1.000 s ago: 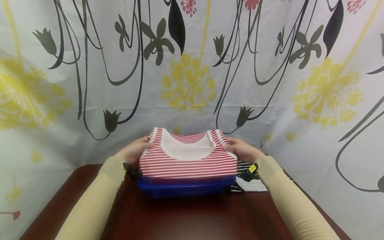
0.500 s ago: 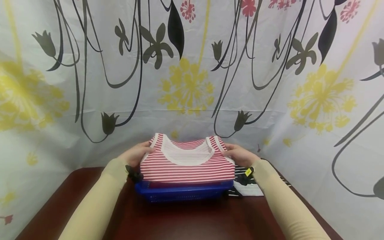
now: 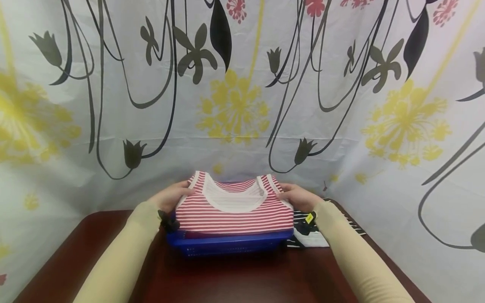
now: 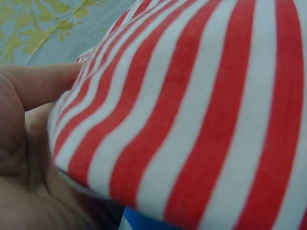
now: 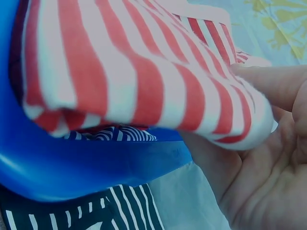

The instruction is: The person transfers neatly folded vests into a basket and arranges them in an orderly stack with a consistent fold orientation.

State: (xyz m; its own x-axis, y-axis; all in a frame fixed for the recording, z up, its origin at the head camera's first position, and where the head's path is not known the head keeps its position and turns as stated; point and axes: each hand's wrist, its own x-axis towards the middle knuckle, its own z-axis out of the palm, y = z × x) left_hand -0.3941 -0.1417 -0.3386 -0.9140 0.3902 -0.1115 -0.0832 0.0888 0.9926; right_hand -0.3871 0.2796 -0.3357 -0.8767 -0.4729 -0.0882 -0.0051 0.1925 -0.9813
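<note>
A folded red-and-white striped tank top lies over a blue plastic basket, its white-trimmed neckline facing up. My left hand grips its left shoulder side, thumb on top; in the left wrist view the hand has the fold of the striped cloth between thumb and fingers. On the other side, my right hand pinches the right shoulder edge. The right wrist view shows fingers under the fabric and the thumb above. Beneath the top, navy-and-white patterned cloth shows inside the basket.
Right of the basket, a black-and-white striped garment lies flat, partly behind the right wrist. All of it is on a dark red-brown table. A flower-printed curtain hangs close behind the table.
The head view has shifted a little. Both hands keep their hold on the tank top, which appears slightly lower in view, still over the basket.
</note>
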